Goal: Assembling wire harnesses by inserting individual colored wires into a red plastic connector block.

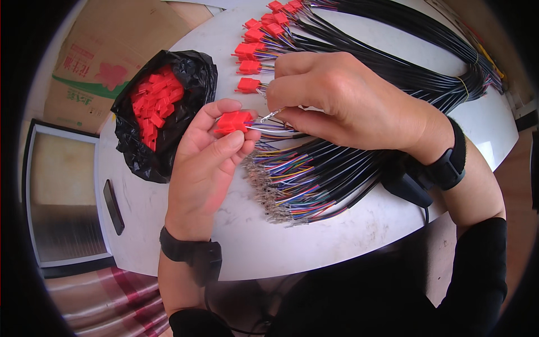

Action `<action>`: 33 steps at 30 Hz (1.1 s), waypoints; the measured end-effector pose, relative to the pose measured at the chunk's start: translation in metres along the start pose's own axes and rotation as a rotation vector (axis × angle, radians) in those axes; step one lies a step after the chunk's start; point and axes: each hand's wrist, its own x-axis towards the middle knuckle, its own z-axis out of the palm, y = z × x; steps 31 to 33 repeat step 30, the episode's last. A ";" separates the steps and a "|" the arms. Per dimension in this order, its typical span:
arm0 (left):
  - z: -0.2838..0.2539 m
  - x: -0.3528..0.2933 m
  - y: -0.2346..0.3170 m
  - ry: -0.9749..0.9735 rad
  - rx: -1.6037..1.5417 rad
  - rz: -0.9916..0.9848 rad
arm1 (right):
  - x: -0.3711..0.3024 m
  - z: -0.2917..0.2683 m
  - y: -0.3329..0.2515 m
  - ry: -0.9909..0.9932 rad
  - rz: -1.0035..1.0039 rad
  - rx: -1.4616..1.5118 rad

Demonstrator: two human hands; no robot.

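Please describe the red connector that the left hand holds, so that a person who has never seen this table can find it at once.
On the round white table, right of the black bag full of loose red housings, the left hand is raised. The red connector sits pinched between its thumb and fingertips. Unlike the wired connectors lying in a row above, it is off the table, meeting wires held by the right hand.

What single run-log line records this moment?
left hand: grips red connector | right hand: pinches wire terminal at connector | black bag: spare housings, left

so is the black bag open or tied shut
Open: the bag has its mouth spread wide on the table, showing the pile of red connectors inside.
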 end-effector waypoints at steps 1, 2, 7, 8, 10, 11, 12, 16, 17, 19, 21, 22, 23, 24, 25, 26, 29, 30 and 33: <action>-0.002 0.001 -0.001 -0.001 -0.018 -0.008 | 0.000 0.001 0.001 0.007 0.009 -0.001; -0.004 0.002 -0.002 -0.001 -0.037 -0.014 | -0.001 0.001 0.001 -0.001 0.018 0.001; -0.002 0.003 -0.005 -0.023 -0.020 0.044 | -0.006 0.005 0.007 0.008 -0.010 0.000; -0.002 0.004 -0.006 -0.032 0.002 0.082 | -0.007 0.005 0.008 0.006 0.006 -0.008; 0.001 0.002 -0.006 -0.007 0.097 0.178 | -0.005 0.006 0.006 0.010 0.014 -0.011; 0.002 0.001 -0.005 0.016 0.189 0.273 | -0.004 0.006 0.005 0.033 0.004 -0.017; 0.002 0.002 -0.006 0.014 0.191 0.273 | -0.004 0.006 0.005 0.055 -0.004 -0.026; 0.003 0.002 -0.008 -0.009 0.103 0.253 | -0.003 0.007 0.001 0.145 -0.030 -0.030; 0.003 0.002 -0.008 0.003 0.055 0.231 | -0.003 0.007 0.000 0.115 -0.038 -0.061; 0.002 0.003 -0.009 -0.007 0.016 0.202 | -0.004 0.007 0.001 0.086 -0.045 -0.093; 0.000 0.003 -0.009 -0.014 -0.024 0.176 | -0.004 0.008 0.004 0.096 -0.140 -0.123; 0.000 0.003 -0.009 -0.022 -0.043 0.170 | -0.004 0.008 0.003 0.096 -0.143 -0.121; -0.001 0.003 -0.009 -0.030 -0.063 0.163 | -0.004 0.010 0.002 0.104 -0.162 -0.156; -0.001 0.003 -0.009 -0.030 -0.063 0.164 | -0.004 0.010 0.001 0.111 -0.180 -0.193; -0.001 0.003 -0.009 -0.024 -0.065 0.155 | -0.004 0.010 0.000 0.111 -0.182 -0.193; -0.001 0.003 -0.009 -0.017 -0.066 0.146 | -0.004 0.010 0.000 0.100 -0.179 -0.196; 0.001 0.002 -0.008 -0.008 -0.081 0.126 | -0.004 0.010 -0.002 0.080 -0.159 -0.186; -0.002 0.002 -0.009 -0.011 -0.072 0.122 | -0.004 0.009 -0.002 0.070 -0.143 -0.174; -0.002 0.002 -0.009 -0.011 -0.072 0.122 | -0.004 0.009 -0.002 0.070 -0.143 -0.174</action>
